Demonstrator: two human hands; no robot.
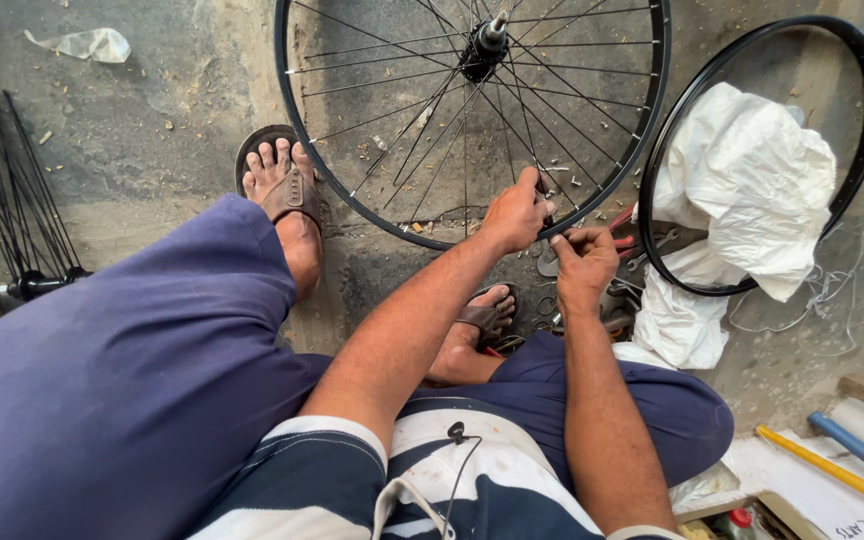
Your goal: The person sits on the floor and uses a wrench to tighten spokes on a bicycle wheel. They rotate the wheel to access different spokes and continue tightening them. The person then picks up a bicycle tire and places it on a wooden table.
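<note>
The spoked wheel's (472, 110) near rim lies under the left hand (515, 212).

The person wears loose purple-blue trousers (122, 380) that fill the picture from 9 o'clock down to 6 o'clock, and a short-sleeved shirt (452, 480) with broad navy and white stripes at 6 o'clock. A thin black cord with a small clip (455, 433) hangs over the shirt front. Both feet are in brown open sandals, one (287, 190) towards 10 o'clock, the other (484, 318) near the centre. The forearms are bare, without watch or rings
</note>
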